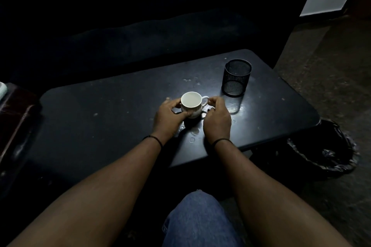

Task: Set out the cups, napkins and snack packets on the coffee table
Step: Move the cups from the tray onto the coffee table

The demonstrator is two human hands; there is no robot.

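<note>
White china sits between my palms: the cup (191, 104) stands upright near the middle of the dark coffee table (100, 110). My left hand (168, 120) wraps thumb and fingers around its body; my right hand (216, 119) curls loosely beside the handle, fingertips just at it, not clearly gripping. Wet rings glisten close by, so the cup could skid or tip if I nudge the handle carelessly. A mesh pen holder (236, 77) stands well clear.
</note>
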